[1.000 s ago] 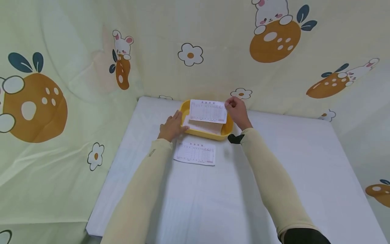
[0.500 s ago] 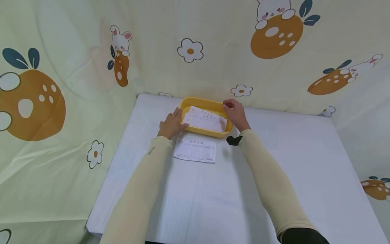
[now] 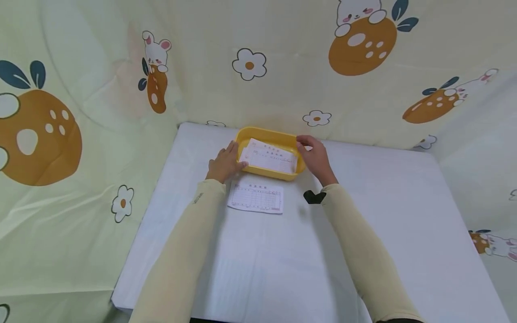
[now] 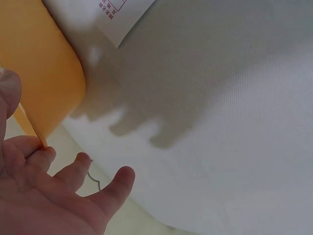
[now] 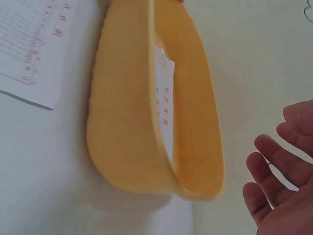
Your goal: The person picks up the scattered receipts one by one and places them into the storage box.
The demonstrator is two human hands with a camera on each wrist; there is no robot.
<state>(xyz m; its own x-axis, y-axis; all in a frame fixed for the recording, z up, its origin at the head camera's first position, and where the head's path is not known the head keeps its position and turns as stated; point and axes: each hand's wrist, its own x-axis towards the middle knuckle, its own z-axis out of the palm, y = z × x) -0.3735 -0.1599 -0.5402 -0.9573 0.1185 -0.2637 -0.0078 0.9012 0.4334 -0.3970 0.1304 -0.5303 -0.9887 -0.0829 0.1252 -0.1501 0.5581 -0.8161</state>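
A yellow plastic tray (image 3: 266, 172) stands near the table's back edge, with printed paper slips (image 3: 270, 157) lying overlapped and askew inside. My left hand (image 3: 223, 165) holds the tray at its left end, thumb over the front rim and fingers along the side. In the left wrist view, fingertips (image 4: 46, 152) touch the tray's rim while other fingers spread out. My right hand (image 3: 317, 157) is beside the tray's right end. The right wrist view shows its fingers (image 5: 264, 171) loosely bent, holding nothing and apart from the tray. A pad of printed slips (image 3: 255, 197) lies in front of the tray.
White cloth covers the table (image 3: 250, 269). A patterned curtain (image 3: 282, 89) hangs close behind the tray and along the left side. The right sleeve has a black strap end (image 3: 314, 197) sticking out at the cuff.
A second ago my right hand pinched a slip raised over the tray. That slip now lies inside it, and the right hand has let go and drawn slightly back. The left hand stays put.
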